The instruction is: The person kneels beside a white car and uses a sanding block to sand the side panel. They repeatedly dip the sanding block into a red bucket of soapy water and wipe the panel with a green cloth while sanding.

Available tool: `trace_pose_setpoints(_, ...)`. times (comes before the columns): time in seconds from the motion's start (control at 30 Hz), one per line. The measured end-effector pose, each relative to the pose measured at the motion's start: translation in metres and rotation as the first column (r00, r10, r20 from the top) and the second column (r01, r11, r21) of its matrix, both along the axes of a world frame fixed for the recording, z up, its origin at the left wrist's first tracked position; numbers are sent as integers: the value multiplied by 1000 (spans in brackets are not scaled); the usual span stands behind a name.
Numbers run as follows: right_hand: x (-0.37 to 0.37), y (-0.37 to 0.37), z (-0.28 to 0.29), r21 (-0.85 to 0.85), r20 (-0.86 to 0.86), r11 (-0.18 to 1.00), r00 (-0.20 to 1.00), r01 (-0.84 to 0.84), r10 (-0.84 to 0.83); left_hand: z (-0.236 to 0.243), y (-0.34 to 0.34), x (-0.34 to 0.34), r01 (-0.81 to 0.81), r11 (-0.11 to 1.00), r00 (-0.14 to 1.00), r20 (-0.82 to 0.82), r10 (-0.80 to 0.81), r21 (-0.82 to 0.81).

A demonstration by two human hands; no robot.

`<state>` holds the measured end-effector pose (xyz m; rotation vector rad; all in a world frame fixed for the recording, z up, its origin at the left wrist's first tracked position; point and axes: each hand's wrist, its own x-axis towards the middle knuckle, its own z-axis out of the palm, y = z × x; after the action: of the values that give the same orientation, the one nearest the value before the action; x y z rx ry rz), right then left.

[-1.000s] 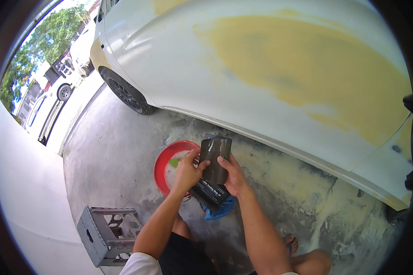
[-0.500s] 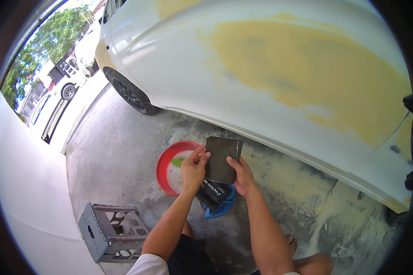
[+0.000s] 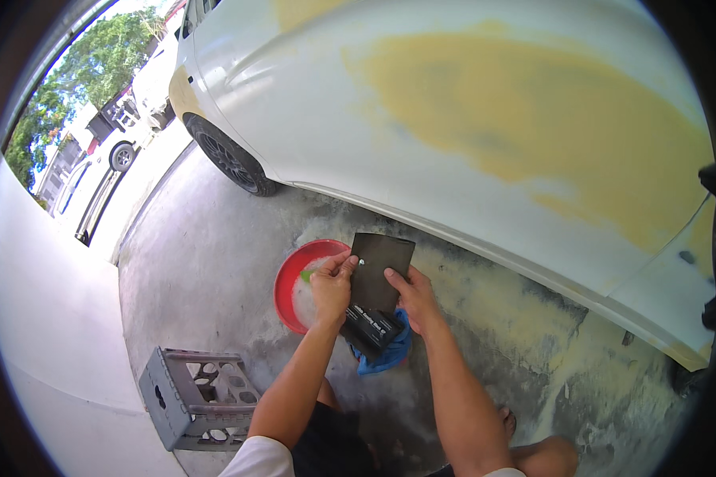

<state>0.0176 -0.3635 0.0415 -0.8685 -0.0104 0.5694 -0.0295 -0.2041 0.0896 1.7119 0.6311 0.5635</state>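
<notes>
Partly behind left hand (image 3: 332,296), red basin (image 3: 286,290)

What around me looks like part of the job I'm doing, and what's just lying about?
Likely part of the job:
dark sandpaper-like sheet, between left hand and right hand
white car with yellow patches
red basin of cloudy liquid
black box-shaped item
blue cloth

Probably just lying about:
grey plastic step stool
white vehicle in the background

Black pack (image 3: 371,337) blocking beneath dark sheet (image 3: 379,264), open floor (image 3: 207,262) left of basin (image 3: 284,288)
</notes>
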Motion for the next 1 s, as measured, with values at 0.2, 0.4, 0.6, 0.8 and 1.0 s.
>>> trace_pose_setpoints(0.2, 8, -2, -1, -163, 170, 962, 967, 220, -192, -14, 27, 9, 113, 923, 994, 51, -101, -367)
trace_pose_setpoints(0.4, 12, -4, 6, -443, 444, 827, 886, 345, -132, 10, 29, 18, 158, 908, 986, -5, -169, 388)
trace_pose_setpoints(0.6, 8, -3, 16, -575, 530, 771, 843, 276, 94, 70, 36, 49, 747, 546, 661, -510, -550, 379)
trace_pose_setpoints(0.8, 3, 3, 24, -516, 573, 798, 818, 313, 50, 58, 37, 55, 789, 575, 602, -465, -650, 217)
trace_pose_setpoints(1.0, 4, 7, 23, -631, 579, 649, 815, 426, 27, 40, 0, 45, 672, 574, 739, -474, -478, 469)
